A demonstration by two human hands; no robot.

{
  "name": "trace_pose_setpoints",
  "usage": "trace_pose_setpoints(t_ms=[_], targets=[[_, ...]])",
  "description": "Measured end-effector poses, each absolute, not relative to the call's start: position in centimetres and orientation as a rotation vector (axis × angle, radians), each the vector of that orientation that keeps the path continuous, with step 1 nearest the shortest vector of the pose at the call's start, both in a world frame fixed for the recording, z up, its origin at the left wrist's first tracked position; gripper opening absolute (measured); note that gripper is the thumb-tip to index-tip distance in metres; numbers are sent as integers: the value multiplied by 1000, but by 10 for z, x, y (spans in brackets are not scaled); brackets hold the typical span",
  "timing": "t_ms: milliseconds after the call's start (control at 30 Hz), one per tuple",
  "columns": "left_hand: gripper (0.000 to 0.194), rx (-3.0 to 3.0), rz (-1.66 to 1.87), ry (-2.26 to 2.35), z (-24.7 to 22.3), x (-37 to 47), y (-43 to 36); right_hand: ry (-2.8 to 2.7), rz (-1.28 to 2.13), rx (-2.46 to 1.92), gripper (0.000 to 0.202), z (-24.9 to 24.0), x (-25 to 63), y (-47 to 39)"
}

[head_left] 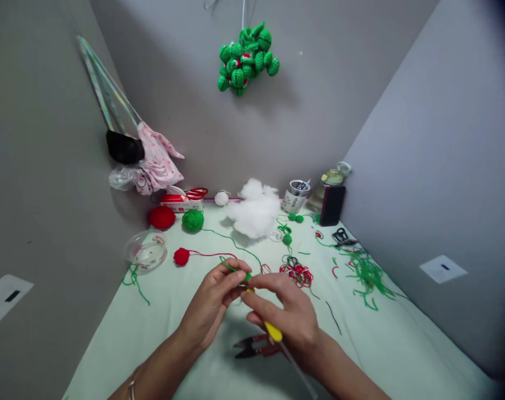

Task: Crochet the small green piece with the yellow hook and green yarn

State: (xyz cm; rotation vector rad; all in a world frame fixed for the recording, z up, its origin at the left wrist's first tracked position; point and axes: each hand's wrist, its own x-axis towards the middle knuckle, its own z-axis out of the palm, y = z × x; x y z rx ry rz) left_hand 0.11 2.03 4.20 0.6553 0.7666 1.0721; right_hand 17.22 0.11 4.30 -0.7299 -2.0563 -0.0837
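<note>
My left hand [210, 303] pinches a small piece of green crochet work [248, 277] between thumb and fingers, and a green strand loops over its index finger. My right hand [288, 311] is closed round a crochet hook [273, 331] with a yellow handle, its tip end at the green piece. Fingers hide most of the piece and the hook's tip. Beneath my right hand lie thread snips [258, 345] with red handles and dark blades. From a green yarn ball [193, 220] a strand runs across the cloth towards my hands.
White stuffing [255, 211] sits at the back between the box with red scissors [196, 193] and a tin [296, 195]. Red yarn [181, 256] and a clear bowl [146, 250] are left; green yarn scraps [369, 275] and a phone [333, 205] right. Green crocheted pieces [248, 61] hang above.
</note>
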Motion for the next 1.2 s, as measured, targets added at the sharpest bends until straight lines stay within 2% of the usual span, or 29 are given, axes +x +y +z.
trace_pose_setpoints(t_ms=[200, 300, 400, 467, 567, 700, 867, 933, 1033, 1133, 1200], targets=[[27, 897, 970, 688, 39, -23, 14, -1505, 718, -804, 26, 42, 155, 4], [22, 976, 1021, 758, 39, -27, 16, -1267, 926, -824, 27, 30, 146, 9], [25, 960, 1048, 803, 37, -25, 20, -1284, 893, -850, 17, 24, 139, 11], [35, 909, 1043, 825, 34, -21, 23, -1347, 839, -894, 8, 23, 137, 11], [42, 868, 1031, 840, 27, -16, 26, -1399, 796, -990, 5, 23, 139, 13], [34, 904, 964, 813, 18, -21, 33, -1280, 1043, -1031, 5, 17, 144, 20], [11, 1143, 716, 798, 22, -74, 64, -803, 1421, -918, 25, 11, 153, 29], [11, 1191, 878, 958, 30, -105, 79, -693, 1441, -873, 31, 12, 160, 31], [23, 1088, 1223, 1228, 43, -134, 90, -651, 1382, -856, 32, 14, 168, 29], [48, 911, 1382, 1231, 53, -126, 74, -717, 1242, -925, 27, 14, 170, 22], [36, 850, 1362, 1033, 54, -100, 54, -799, 1161, -965, 21, 13, 167, 17]])
